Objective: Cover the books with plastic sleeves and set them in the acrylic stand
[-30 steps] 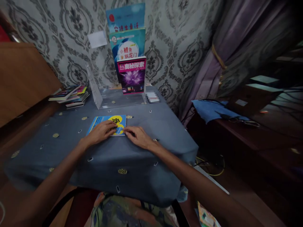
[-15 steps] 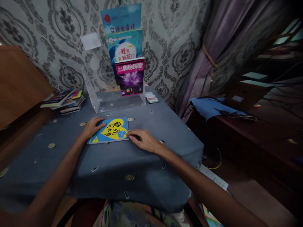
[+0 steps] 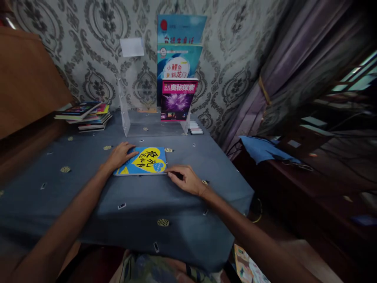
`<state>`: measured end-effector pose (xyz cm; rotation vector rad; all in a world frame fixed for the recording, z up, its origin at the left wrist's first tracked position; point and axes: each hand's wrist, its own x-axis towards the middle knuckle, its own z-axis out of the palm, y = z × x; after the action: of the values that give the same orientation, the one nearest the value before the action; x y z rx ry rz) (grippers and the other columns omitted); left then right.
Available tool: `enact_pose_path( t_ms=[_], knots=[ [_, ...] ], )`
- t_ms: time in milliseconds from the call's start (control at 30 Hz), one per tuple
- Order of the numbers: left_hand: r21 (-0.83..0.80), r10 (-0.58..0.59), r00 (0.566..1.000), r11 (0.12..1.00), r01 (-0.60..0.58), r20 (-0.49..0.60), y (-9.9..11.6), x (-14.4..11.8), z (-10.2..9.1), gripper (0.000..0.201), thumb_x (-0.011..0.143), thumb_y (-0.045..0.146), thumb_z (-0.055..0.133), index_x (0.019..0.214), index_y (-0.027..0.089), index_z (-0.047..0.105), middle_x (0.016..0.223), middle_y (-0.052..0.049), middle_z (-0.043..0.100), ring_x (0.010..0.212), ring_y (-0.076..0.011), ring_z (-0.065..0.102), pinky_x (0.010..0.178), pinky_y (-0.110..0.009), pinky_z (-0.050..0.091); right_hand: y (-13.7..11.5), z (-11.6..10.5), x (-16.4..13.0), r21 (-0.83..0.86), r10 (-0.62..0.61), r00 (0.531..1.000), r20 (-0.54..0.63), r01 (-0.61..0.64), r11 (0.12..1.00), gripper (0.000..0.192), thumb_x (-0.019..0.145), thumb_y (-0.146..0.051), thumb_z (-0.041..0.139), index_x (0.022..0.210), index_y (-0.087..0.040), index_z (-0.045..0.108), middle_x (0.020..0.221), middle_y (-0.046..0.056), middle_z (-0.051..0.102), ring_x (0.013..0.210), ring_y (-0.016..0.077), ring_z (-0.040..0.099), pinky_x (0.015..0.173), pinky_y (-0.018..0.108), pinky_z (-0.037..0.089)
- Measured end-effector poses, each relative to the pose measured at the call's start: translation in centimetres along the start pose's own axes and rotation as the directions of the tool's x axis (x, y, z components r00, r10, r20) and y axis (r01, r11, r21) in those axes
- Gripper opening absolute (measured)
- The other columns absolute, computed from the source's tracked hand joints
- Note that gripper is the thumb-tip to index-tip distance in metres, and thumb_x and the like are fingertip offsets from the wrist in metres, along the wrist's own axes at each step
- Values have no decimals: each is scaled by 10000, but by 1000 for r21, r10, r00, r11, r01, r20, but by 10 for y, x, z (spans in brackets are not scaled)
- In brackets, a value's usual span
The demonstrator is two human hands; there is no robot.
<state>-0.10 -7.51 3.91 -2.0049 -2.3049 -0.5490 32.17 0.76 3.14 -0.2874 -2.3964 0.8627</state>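
A blue book with a yellow heart and black characters on its cover (image 3: 149,160) lies closed and flat on the cloth-covered table. My left hand (image 3: 121,155) rests at its left end, fingers stretched over the cover. At the lower right corner, my right hand (image 3: 186,179) has its thumb and index finger drawn together in a pinch on the book's edge. The other fingers of that hand are curled and partly hidden.
Behind the book stands a clear acrylic rack (image 3: 125,114) holding a purple-and-pink book (image 3: 176,100) and two blue-green books (image 3: 179,61). A stack of books (image 3: 88,116) lies at the left. Beyond the table's right edge is a dark desk (image 3: 282,177) with a blue cloth (image 3: 262,149).
The camera view has shifted, so the rack and books appear farther right. My right fingertips have moved slightly down the book's right edge toward its corner. My left hand stays on the cover.
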Motion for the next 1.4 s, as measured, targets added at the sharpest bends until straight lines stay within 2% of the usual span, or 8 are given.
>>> enact_pose_path(
  t_ms=[400, 533, 667, 767, 900, 1100, 1233, 1400],
  knots=[
    [39, -102, 995, 994, 101, 17, 14, -7, -11, 491, 939, 622, 432, 946, 206, 693, 972, -123, 689, 929, -311, 645, 828, -420, 476, -3, -2, 1, -28, 107, 993, -59, -108, 994, 237, 958, -265, 535, 1064, -189, 733, 1065, 93, 767, 973, 216, 724, 896, 379, 567],
    [-61, -199, 979, 977, 202, 50, 12, -12, -15, 416, 876, 612, 535, 869, 216, 663, 781, -85, 678, 789, -292, 640, 746, -392, 449, -1, 5, 8, -77, 104, 994, -45, -108, 991, 246, 940, -289, 591, 1119, -180, 719, 1235, 141, 703, 1164, 259, 665, 1030, 453, 521],
    [-261, -254, 961, 925, 275, 111, 10, -10, -16, 413, 832, 597, 555, 689, 214, 609, 634, -36, 610, 704, -249, 604, 667, -340, 424, 3, 20, 21, -182, 175, 984, -26, -176, 967, 430, 932, -431, 635, 1265, -160, 666, 1409, 185, 594, 1351, 313, 528, 1136, 524, 425],
    [-464, -278, 942, 820, 335, 188, 12, -7, -11, 457, 785, 632, 565, 628, 203, 578, 575, -13, 573, 618, -209, 577, 567, -297, 410, 6, 33, 32, -217, 230, 973, -13, -227, 949, 547, 943, -500, 601, 1361, -147, 609, 1518, 204, 486, 1438, 338, 424, 1176, 559, 365],
    [-707, -313, 904, 567, 424, 290, 22, -7, -2, 498, 721, 647, 634, 861, 168, 636, 694, -35, 681, 605, -202, 634, 523, -287, 480, 12, 45, 39, -182, 238, 971, 25, -230, 956, 624, 954, -537, 563, 1434, -138, 543, 1599, 209, 367, 1521, 340, 279, 1223, 573, 277],
    [-874, -322, 878, 221, 433, 354, 38, -6, -10, 501, 641, 554, 793, 905, 172, 605, 698, -31, 701, 565, -172, 655, 538, -276, 537, 27, 46, 40, 107, 321, 945, -56, -314, 943, 727, 924, -543, 595, 1530, -193, 397, 1651, 173, 265, 1539, 320, 241, 1234, 559, 275],
    [-920, -315, 890, 106, 378, 329, 48, -2, -22, 502, 642, 506, 842, 937, 179, 601, 717, -8, 708, 575, -150, 659, 567, -258, 552, 34, 41, 51, 508, 495, 862, -108, -381, 773, 971, 708, -568, 811, 1499, -192, 393, 1476, 208, 512, 1333, 346, 546, 1082, 554, 479],
    [-958, -307, 915, 36, 285, 260, 58, 5, -33, 547, 650, 528, 862, 991, 182, 610, 770, -14, 730, 576, -154, 667, 534, -245, 540, 27, 23, 68, 752, 507, 833, 220, -476, 456, 601, 743, -575, 791, 1162, -169, 648, 1081, 116, 753, 929, 260, 737, 910, 467, 582]
  ],
)
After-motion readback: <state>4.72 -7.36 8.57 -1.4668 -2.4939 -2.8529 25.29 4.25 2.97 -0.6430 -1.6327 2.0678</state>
